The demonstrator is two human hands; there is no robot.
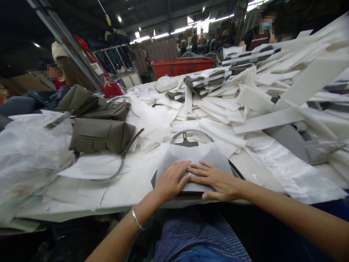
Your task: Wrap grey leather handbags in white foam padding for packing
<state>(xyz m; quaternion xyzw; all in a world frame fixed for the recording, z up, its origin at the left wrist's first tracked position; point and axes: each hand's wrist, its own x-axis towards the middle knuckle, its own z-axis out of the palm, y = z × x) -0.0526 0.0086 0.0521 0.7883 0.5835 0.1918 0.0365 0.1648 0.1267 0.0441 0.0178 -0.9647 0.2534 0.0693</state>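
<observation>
A dark bag lies flat at the table's front edge, mostly covered by a thin white sheet [196, 156]. Its wrapped handle [200, 132] arches out behind the sheet, beside a dark tab with a metal fitting [185, 137]. My left hand [172, 179] rests flat on the sheet with its fingers stretched out. My right hand [214, 180] lies on the sheet too, palm down and fingers spread, its fingertips meeting the left hand's. Only the bag's dark corners and front edge show from under the sheet.
Olive bags [102, 135] lie at the left, near crumpled clear plastic [27, 145]. White foam sheets [218, 109] are heaped across the back and right, with a grey bag [296, 143] among them. An orange bin [182, 66] stands beyond the table. A masked person [257, 38] is at the back right.
</observation>
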